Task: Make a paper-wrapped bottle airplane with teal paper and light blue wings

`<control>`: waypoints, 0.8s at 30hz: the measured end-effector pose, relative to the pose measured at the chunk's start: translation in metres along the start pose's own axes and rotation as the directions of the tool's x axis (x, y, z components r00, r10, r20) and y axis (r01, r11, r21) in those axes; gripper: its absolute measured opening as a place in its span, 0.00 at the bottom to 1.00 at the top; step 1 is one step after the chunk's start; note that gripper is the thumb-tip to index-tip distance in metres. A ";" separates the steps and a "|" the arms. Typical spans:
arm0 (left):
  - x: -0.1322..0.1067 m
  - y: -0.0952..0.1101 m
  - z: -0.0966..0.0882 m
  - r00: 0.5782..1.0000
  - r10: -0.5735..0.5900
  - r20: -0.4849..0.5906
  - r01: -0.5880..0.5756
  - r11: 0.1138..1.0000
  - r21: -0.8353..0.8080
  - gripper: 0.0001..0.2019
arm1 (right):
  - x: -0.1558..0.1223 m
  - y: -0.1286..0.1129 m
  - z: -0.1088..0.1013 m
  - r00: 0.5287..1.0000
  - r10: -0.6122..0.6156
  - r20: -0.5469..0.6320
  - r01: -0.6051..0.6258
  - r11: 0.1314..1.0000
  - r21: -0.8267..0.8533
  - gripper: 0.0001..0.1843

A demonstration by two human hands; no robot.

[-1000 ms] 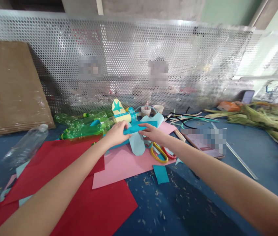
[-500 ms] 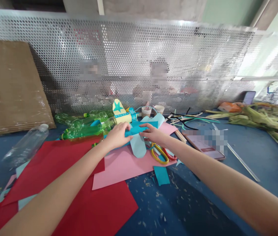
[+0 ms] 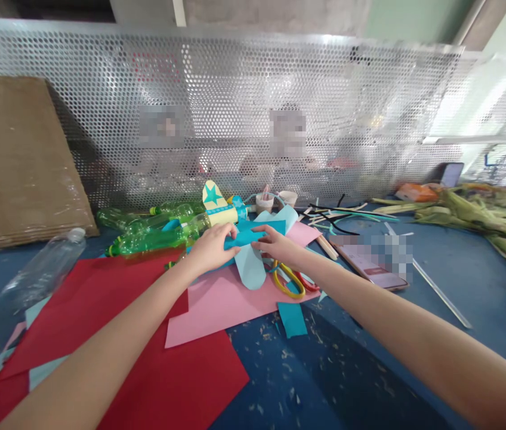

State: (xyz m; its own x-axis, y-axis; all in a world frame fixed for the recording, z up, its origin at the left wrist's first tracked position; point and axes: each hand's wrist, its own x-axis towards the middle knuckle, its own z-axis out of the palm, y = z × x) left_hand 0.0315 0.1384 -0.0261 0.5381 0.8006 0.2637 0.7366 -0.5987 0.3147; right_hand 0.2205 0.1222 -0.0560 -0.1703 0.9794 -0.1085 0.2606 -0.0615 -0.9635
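Both my arms reach far forward over a blue table. My left hand [image 3: 210, 248] and my right hand [image 3: 274, 243] each pinch one end of a teal paper strip [image 3: 253, 234]. Below the strip hangs a rounded light blue paper shape [image 3: 250, 267]. Under both lies a pink sheet [image 3: 217, 304], partly over large red sheets [image 3: 145, 358]. Yellow and red handled scissors [image 3: 289, 280] lie just right of my right hand. A small teal paper scrap [image 3: 292, 319] rests nearer to me.
Green plastic bottles [image 3: 154, 234] and a yellow tube with a teal star [image 3: 217, 206] lie behind my hands. A clear bottle [image 3: 33, 278] lies left, brown cardboard [image 3: 15, 161] leans behind it. A phone [image 3: 372, 263], sticks and dried leaves [image 3: 481, 221] are right. A perforated metal screen [image 3: 244, 119] backs the table.
My hands stay on the teal strip with small shifts of the fingers. The view has drifted slightly; nothing else has moved.
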 end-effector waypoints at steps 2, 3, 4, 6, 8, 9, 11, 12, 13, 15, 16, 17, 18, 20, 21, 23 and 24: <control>0.001 0.000 0.001 1.000 -0.004 -0.006 0.004 1.000 0.008 0.09 | 0.001 0.000 0.000 1.000 -0.001 0.000 0.001 1.000 -0.010 0.18; 0.001 0.000 0.002 1.000 -0.007 -0.007 0.007 1.000 0.011 0.09 | 0.001 0.000 0.000 1.000 -0.002 0.001 0.002 1.000 -0.016 0.18; 0.002 -0.001 0.002 1.000 -0.011 -0.007 0.011 1.000 0.013 0.09 | 0.001 0.000 0.000 1.000 -0.003 0.001 0.003 1.000 -0.023 0.17; 0.003 -0.001 0.002 1.000 -0.019 -0.010 0.019 1.000 0.017 0.09 | 0.003 0.001 0.000 1.000 -0.007 0.000 0.007 0.999 -0.034 0.17; 0.003 -0.002 0.002 1.000 -0.025 -0.014 0.026 0.999 0.024 0.09 | 0.004 0.001 0.001 1.000 -0.007 -0.009 0.007 0.999 -0.040 0.17; 0.003 -0.002 0.003 1.000 -0.028 -0.015 0.028 0.999 0.027 0.09 | 0.005 0.002 0.001 1.000 -0.005 -0.016 0.005 0.999 -0.043 0.17; 0.002 -0.001 0.003 0.999 -0.031 -0.015 0.031 0.999 0.035 0.10 | 0.005 0.002 0.003 1.000 0.000 -0.029 -0.001 0.999 -0.047 0.17; 0.002 -0.001 0.003 0.999 -0.031 -0.013 0.032 0.999 0.038 0.10 | 0.006 0.002 0.003 0.999 0.001 -0.033 -0.003 0.999 -0.050 0.17; 0.001 -0.001 0.003 1.000 -0.031 -0.008 0.031 0.999 0.042 0.11 | 0.006 0.002 0.004 0.999 0.002 -0.036 -0.004 0.999 -0.054 0.17; -0.001 -0.001 0.001 1.000 -0.027 0.015 0.026 0.999 0.048 0.16 | 0.005 0.002 0.005 0.999 0.001 -0.043 -0.004 0.998 -0.065 0.17; -0.002 -0.002 -0.001 0.999 -0.027 0.030 0.025 0.998 0.052 0.20 | 0.004 0.002 0.005 0.999 0.000 -0.044 -0.003 0.997 -0.071 0.18; -0.004 -0.002 -0.002 0.999 -0.029 0.044 0.026 0.998 0.057 0.24 | 0.003 0.002 0.004 0.999 -0.001 -0.045 -0.003 0.997 -0.079 0.18; -0.005 -0.003 -0.004 0.998 -0.034 0.056 0.030 0.997 0.065 0.29 | 0.003 0.002 0.004 0.999 -0.003 -0.044 -0.001 0.996 -0.086 0.18; -0.007 -0.004 -0.005 0.997 -0.052 0.065 0.046 0.995 0.090 0.35 | 0.001 0.002 0.003 0.999 -0.010 -0.040 0.006 0.995 -0.098 0.18; -0.008 -0.005 -0.005 0.996 -0.060 0.063 0.053 0.993 0.105 0.36 | 0.001 0.003 0.003 0.999 -0.016 -0.037 0.013 0.995 -0.103 0.18; -0.010 -0.005 -0.005 0.996 -0.065 0.062 0.056 0.989 0.135 0.33 | 0.000 0.005 0.002 0.999 -0.035 -0.035 0.031 0.994 -0.109 0.18; -0.010 -0.005 -0.004 0.996 -0.061 0.062 0.052 0.988 0.147 0.32 | 0.000 0.007 0.002 0.998 -0.047 -0.033 0.043 0.993 -0.110 0.18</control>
State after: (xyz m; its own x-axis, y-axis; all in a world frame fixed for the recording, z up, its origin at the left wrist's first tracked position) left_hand 0.0209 0.1329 -0.0263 0.5163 0.8358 0.1867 0.8157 -0.5463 0.1900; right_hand 0.2202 0.1213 -0.0633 -0.1507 0.9871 -0.0549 0.3563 0.0024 -0.9344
